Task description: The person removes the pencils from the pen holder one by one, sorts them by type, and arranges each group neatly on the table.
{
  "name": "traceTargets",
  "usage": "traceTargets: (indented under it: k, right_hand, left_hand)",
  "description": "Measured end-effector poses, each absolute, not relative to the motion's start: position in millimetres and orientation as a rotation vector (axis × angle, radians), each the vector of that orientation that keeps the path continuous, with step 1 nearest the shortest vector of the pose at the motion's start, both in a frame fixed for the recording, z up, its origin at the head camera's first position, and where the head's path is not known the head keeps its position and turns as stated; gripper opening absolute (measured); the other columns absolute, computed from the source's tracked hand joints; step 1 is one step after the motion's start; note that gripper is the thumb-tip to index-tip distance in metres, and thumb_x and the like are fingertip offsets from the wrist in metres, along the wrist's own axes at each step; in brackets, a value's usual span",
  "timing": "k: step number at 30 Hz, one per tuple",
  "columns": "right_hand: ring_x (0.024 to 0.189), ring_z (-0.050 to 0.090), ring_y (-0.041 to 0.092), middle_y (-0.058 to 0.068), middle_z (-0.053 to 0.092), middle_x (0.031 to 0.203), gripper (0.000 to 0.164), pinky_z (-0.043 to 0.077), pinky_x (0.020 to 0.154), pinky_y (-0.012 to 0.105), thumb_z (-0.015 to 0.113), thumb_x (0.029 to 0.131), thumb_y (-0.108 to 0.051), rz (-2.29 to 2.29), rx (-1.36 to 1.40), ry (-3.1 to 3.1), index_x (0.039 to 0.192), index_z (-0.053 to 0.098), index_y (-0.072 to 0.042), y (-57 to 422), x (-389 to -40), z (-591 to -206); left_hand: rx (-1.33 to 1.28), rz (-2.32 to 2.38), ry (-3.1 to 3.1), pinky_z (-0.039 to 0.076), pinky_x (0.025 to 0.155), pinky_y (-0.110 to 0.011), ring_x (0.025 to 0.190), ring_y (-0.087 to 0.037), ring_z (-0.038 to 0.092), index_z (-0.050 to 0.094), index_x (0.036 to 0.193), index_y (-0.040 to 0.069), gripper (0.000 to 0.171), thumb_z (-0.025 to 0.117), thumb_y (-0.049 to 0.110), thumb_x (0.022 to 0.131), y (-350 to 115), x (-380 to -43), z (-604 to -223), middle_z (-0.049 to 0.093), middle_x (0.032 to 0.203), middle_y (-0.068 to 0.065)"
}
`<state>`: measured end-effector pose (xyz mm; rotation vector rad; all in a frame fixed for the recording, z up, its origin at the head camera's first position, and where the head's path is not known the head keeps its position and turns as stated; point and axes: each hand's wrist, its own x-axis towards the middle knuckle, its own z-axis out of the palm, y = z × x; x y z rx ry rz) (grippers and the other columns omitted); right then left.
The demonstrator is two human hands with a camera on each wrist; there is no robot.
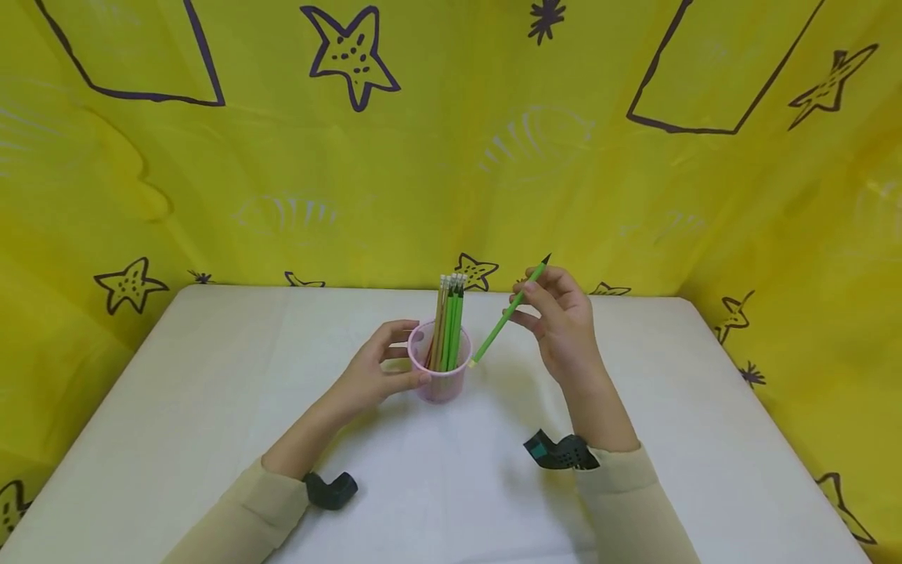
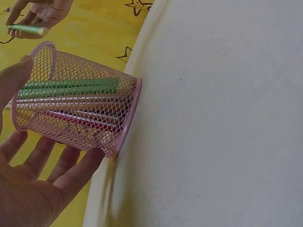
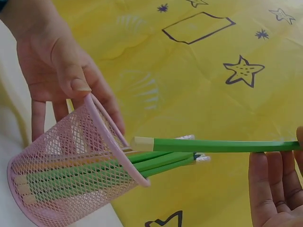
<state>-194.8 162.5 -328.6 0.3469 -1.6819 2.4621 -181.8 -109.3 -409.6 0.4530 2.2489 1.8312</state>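
Note:
A pink mesh pencil cup (image 1: 440,388) stands upright on the table, holding several pencils (image 1: 451,329), some green and some wood-coloured, with white erasers at the top. My left hand (image 1: 373,368) grips the cup from its left side; in the left wrist view the thumb lies at the rim and the fingers (image 2: 80,175) spread along the mesh wall. To the right of the cup, my right hand (image 1: 564,321) pinches a green pencil (image 1: 503,317) between thumb and fingers. That pencil slants, dark tip up, its cream lower end (image 3: 142,143) close beside the cup's rim.
A white cloth covers the table (image 1: 211,392). Yellow fabric (image 1: 437,157) printed with stars and shells hangs behind and at both sides. A dark wrist camera (image 1: 331,491) sits at the left cuff, another camera (image 1: 561,452) at the right cuff.

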Motion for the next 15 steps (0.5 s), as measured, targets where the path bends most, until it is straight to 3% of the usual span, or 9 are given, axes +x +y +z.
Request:
traceTargets:
  k: [9,15]
  right_hand:
    - [0.085,0.064,0.018,0.007,0.060,0.099,0.015,0.062,0.078,0.037,0.056,0.097,0.002,2.441,0.282,-1.815,0.111,0.055,0.000,172,-203,-334]
    - [0.085,0.064,0.017,0.004,0.063,0.097,0.019,0.062,0.078,0.034,0.056,0.094,0.006,2.442,0.251,-1.906,0.112,0.055,0.000,177,-208,-344]
  left_hand:
    - [0.450,1.832,2.246,0.053,0.100,-0.048,0.130,-0.033,0.052,0.041,0.145,0.025,0.078,0.085,0.023,0.081,-112,-182,-409,0.048,0.146,-0.006]
    - [0.445,1.826,2.242,0.052,0.100,-0.048,0.131,-0.033,0.051,0.041,0.144,0.025,0.077,0.085,0.024,0.081,-110,-182,-409,0.047,0.146,-0.006]
